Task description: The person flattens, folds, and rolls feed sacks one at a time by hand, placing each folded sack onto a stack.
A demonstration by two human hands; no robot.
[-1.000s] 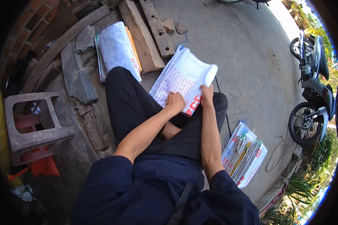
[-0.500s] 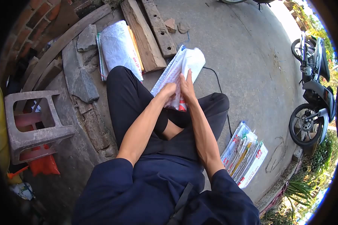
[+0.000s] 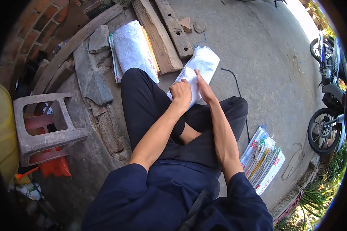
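Note:
A folded white woven plastic sack [image 3: 205, 61] lies on the concrete in front of my crossed legs, its plain side up. My left hand [image 3: 181, 93] is closed on its left part, knuckles up, with the fingertips hidden. My right hand [image 3: 205, 89] rests edge-down on the sack beside it, fingers stretched out and held close together. Beyond my left knee sits a thick folded stack of white sacks [image 3: 131, 44] with red lettering. To the right of my right leg is a bundle of folded sacks [image 3: 261, 159], edges up.
Wooden beams [image 3: 158, 36] and broken stone slabs [image 3: 92, 84] lie to the left and ahead. A worn plastic stool [image 3: 46, 131] stands at the left. A black cord [image 3: 239, 90] runs past my right knee. Motorbikes [image 3: 327, 115] are parked at the far right.
The sack's printed flap has been folded over, so plain white now faces up and the red print is covered. My left hand has moved onto the top. The view has shifted slightly.

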